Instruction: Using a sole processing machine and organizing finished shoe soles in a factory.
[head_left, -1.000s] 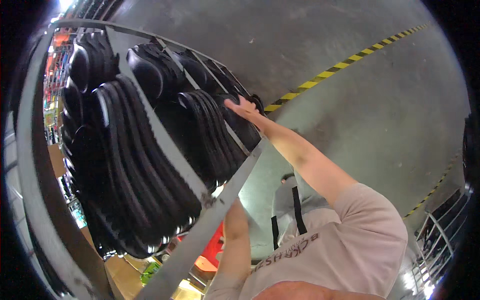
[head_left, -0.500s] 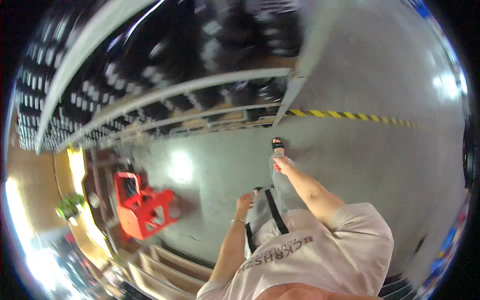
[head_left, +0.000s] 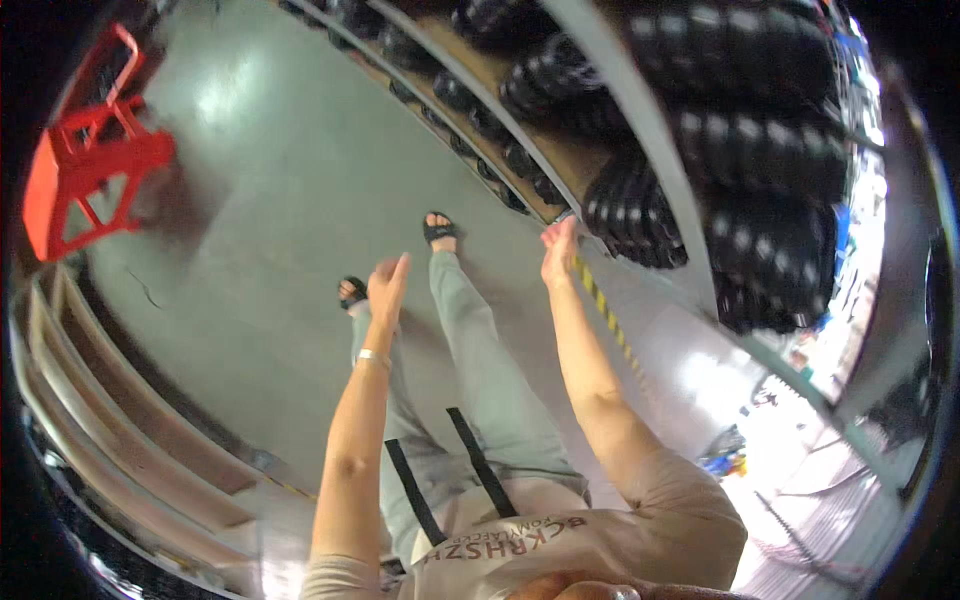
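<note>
Out in front of my legs I hold both hands in the air. My left hand (head_left: 388, 288), with a light band on the wrist, holds nothing that I can see; its thumb stands apart from the loosely bent fingers. Farther right, my right hand (head_left: 560, 250) has its fingers loosely extended and shows nothing in them. It appears nearest to the lower edge of the metal shelf rack (head_left: 655, 150), though I cannot tell whether it touches. Stacks of glossy black ribbed items (head_left: 760, 240) fill the rack's shelves; their exact kind is unclear.
A red plastic stool-like frame (head_left: 95, 165) stands on the grey floor (head_left: 280, 200) at far left. Pale shelving (head_left: 130, 430) curves along the lower left. Yellow-black floor tape (head_left: 610, 320) runs past my right forearm. Bright clutter (head_left: 770, 420) lies at right.
My view has turned to the right, so the rack now lies on the right and the red frame at the far left. Both hands are raised farther forward, and my feet have shifted.
</note>
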